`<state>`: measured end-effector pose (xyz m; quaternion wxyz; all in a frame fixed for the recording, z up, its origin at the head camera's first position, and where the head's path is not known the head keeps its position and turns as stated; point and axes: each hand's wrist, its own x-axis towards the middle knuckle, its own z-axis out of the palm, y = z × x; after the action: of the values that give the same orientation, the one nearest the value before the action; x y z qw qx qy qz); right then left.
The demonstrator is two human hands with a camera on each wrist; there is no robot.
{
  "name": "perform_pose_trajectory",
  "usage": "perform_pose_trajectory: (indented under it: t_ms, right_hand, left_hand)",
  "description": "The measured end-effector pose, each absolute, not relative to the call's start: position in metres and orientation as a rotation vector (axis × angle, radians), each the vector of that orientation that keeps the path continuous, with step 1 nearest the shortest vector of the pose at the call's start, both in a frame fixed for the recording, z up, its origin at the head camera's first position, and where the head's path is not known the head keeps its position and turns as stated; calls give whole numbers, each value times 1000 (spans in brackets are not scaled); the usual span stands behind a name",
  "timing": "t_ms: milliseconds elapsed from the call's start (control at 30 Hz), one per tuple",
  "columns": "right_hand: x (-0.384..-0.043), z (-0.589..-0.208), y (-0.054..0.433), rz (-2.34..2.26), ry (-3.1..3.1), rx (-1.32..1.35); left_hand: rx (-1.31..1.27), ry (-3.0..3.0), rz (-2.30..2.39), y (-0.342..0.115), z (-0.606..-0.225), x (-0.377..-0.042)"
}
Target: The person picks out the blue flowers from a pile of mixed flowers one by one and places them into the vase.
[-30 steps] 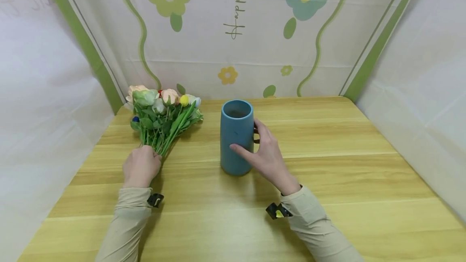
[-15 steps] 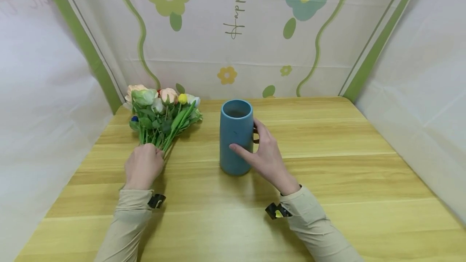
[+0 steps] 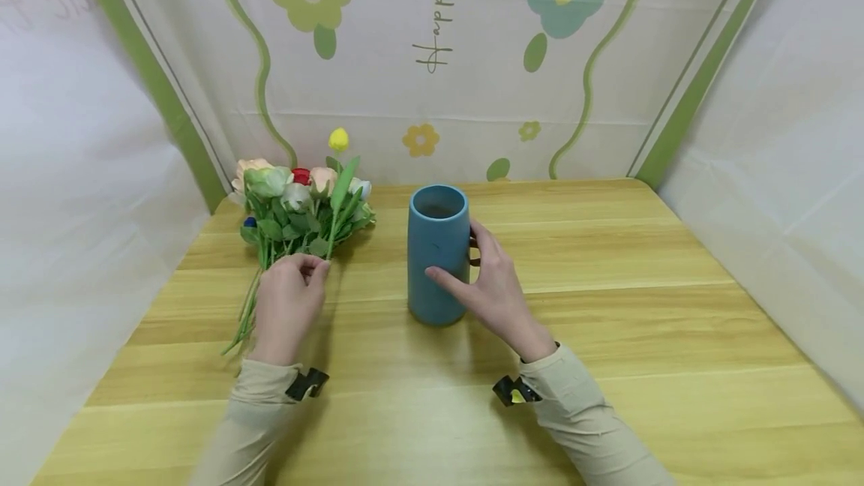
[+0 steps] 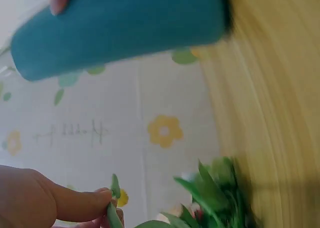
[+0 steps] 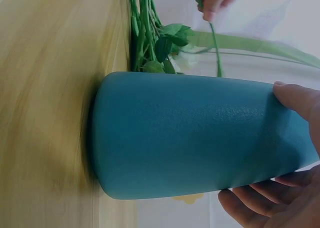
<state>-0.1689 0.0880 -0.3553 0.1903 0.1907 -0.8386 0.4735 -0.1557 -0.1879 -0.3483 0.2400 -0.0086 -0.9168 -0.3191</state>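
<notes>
My left hand pinches the green stem of a yellow tulip between thumb and fingers. The tulip stands upright, its bloom above the rest of the bunch. Beneath and behind that hand, a bunch of flowers lies on the table, with peach, pale green, white and red blooms and bare stems toward the front. My right hand holds a blue vase from its right side, thumb across the front and fingers behind. The vase is upright on the table, as the right wrist view also has it.
The wooden table spreads wide to the right and front. A white cloth backdrop with printed flowers rises along its back edge, and white cloth walls stand on both sides.
My left hand has risen and shifted right, drawing the yellow tulip up out of the bunch. The other stems now show, lying loose. The right hand and vase have stayed put.
</notes>
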Motion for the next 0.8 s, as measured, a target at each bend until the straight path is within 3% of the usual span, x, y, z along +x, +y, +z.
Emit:
perform_pose_trajectory:
  t_ms: [800]
  right_hand:
    - [-170,-357,87,1313,-2339,552]
  left_hand:
    - [-58,-2645,-1293,-124,-366,-148]
